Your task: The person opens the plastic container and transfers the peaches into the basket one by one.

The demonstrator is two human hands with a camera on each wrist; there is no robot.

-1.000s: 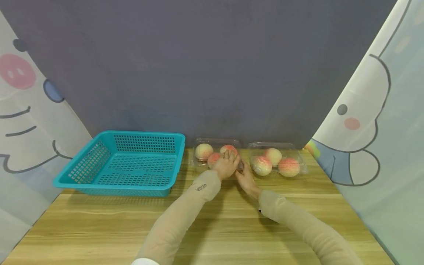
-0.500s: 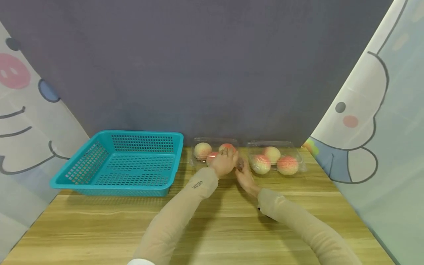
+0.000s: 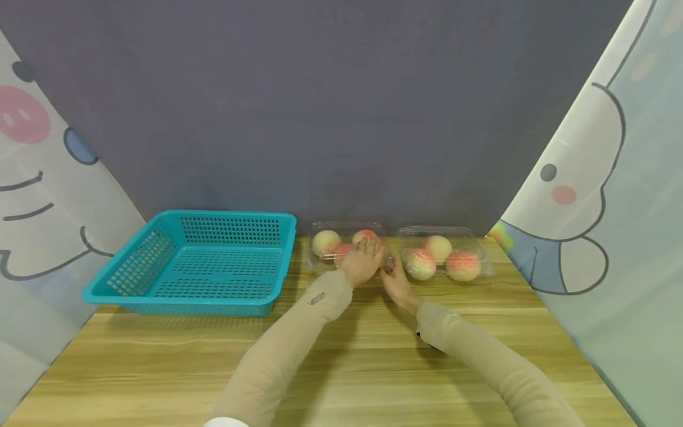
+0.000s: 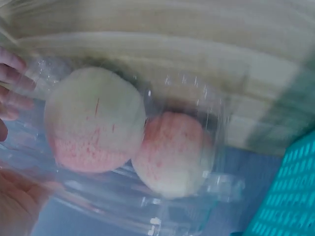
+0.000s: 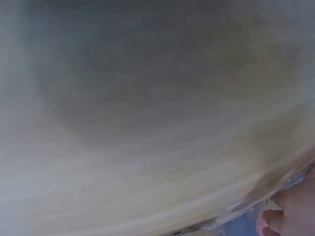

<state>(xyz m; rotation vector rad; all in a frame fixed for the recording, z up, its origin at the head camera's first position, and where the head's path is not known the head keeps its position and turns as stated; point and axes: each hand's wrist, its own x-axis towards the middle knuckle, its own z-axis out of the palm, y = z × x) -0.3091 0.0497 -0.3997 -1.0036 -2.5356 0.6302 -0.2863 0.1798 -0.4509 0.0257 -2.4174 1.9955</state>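
A clear plastic clamshell box (image 3: 341,225) holds peaches (image 3: 326,244) at the back centre of the table; its lid is down over them. My left hand (image 3: 363,261) rests on the lid's right half with fingers extended, covering part of the fruit. Through the plastic, the left wrist view shows two pale peaches (image 4: 96,120) with pink-red blush, and the left hand's fingers (image 4: 12,83) at the edge. At the box's right end, my right hand (image 3: 396,284) pinches its rim between thumb and fingers. Curled right-hand fingers (image 5: 290,209) show beside clear plastic in the right wrist view.
Close on the right stands a second clear clamshell box (image 3: 482,261) with three peaches (image 3: 463,266). A turquoise perforated basket (image 3: 187,309) sits at the table's left. A dark grey panel (image 3: 331,118) rises behind the wooden table (image 3: 373,379), with cartoon-printed curtains (image 3: 581,196) at both sides.
Both hands stay on the same box with very little movement. The head view has shifted slightly; boxes and basket keep their places.
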